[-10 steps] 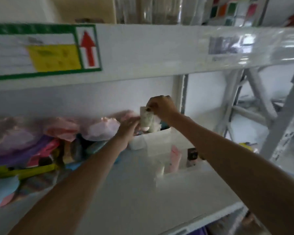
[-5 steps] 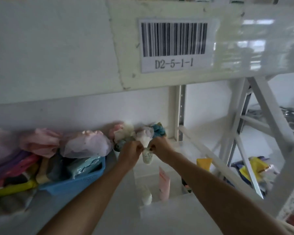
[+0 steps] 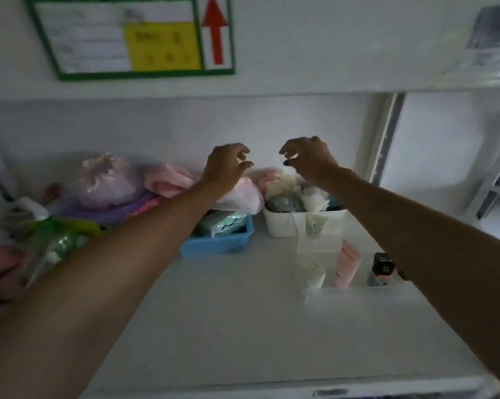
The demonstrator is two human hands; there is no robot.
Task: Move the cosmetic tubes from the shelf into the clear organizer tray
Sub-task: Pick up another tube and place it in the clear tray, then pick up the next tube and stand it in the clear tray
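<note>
A clear organizer tray (image 3: 355, 295) sits on the white shelf at the right. A pale green tube (image 3: 314, 226) stands in its far compartment. Nearer compartments hold a white tube (image 3: 316, 274), a pink tube (image 3: 347, 263) and a black and pink tube (image 3: 382, 267). My left hand (image 3: 227, 168) and my right hand (image 3: 307, 158) hover apart above the tray's far end, fingers curled and spread. Both hold nothing.
A white bin (image 3: 280, 223) of soft items stands just behind the tray. A blue basket (image 3: 218, 243) with packets lies to its left, beside pink and purple bagged items (image 3: 107, 182). The upper shelf beam carries a green-framed label (image 3: 133, 36). A shelf upright (image 3: 387, 139) rises at right.
Both hands were pinching the pale green tube over the tray. They have let go and lifted apart; the tube now stands in the far compartment.
</note>
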